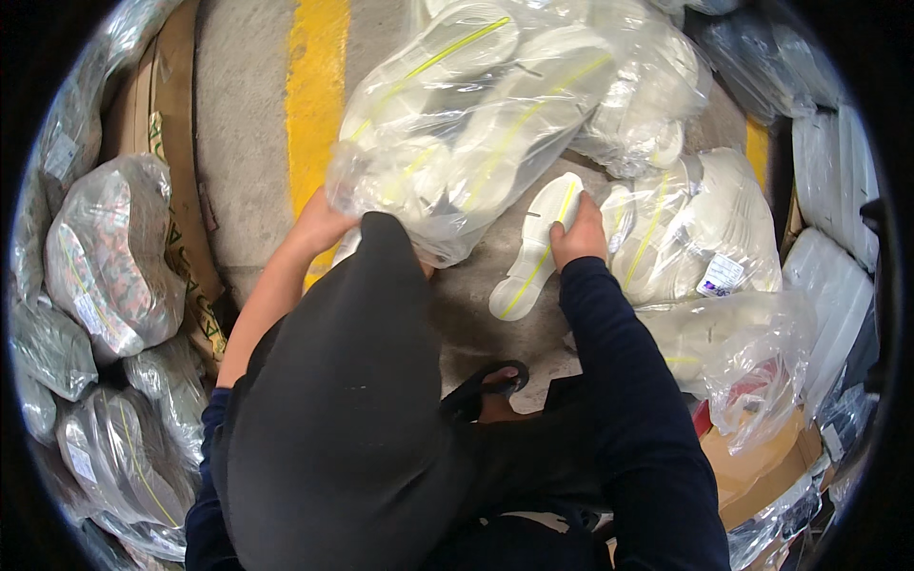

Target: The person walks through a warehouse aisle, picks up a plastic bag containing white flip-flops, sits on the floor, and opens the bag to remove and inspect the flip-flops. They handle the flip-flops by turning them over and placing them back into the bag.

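Note:
In my right hand [583, 236] is a single pale cream shoe sole [535, 257] with a yellow-green stripe down its length. The thumb lies on its face and the fingers go behind its edge. My left hand [327, 225] is closed at the near left edge of a large clear plastic bag [476, 124] stuffed with similar striped soles. Its fingertips are hidden by the plastic and by dark cloth [352, 381] over my knee.
More bagged pale soles [700, 228] lie to the right, one bag bearing a white label [721, 274]. Bagged patterned soles [116, 252] and grey soles [124, 447] are stacked on the left, beside cardboard [181, 143]. A yellow line [317, 76] crosses the concrete floor. A cardboard box [762, 466] stands at lower right.

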Tool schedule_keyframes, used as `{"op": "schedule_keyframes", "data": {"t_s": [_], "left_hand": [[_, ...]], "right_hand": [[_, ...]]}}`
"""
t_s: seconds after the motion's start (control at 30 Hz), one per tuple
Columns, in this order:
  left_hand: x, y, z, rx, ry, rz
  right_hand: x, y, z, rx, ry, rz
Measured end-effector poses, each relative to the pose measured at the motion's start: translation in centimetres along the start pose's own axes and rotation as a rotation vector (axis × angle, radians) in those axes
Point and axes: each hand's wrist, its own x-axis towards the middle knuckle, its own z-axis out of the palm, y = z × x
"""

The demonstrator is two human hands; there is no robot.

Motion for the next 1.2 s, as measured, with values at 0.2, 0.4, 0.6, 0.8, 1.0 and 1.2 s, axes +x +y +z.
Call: {"op": "schedule_keyframes", "data": {"t_s": [0.2,0.4,0.6,0.8,1.0,1.2], "left_hand": [[-3.0,0.0,-2.1,-0.092,-0.062,-0.213],[-12.9,-2.2,-7.7,-0.228,0.065,-0.490],[-11.8,2.6,-15.6,-0.764,0.703,0.039],[-4.3,21.5,-17.7,-0.895,0.430,0.517],[-3.1,39.6,-8.1,-0.775,0.017,0.719],[-6.0,47.7,4.1,-0.657,-0.245,0.708]], "right_hand": [[2.3,-3.1,-3.5,-0.135,-0.246,0.256],[-0.1,1.2,-1.3,0.219,-0.286,0.171],[-3.2,4.3,0.6,0.645,-0.123,0.220],[-3.8,-2.7,-9.6,1.274,-0.002,0.124],[-6.1,-8.5,-28.0,1.249,0.390,-0.241],[-11.3,-6.6,-41.5,1.242,0.520,-0.279]]}}
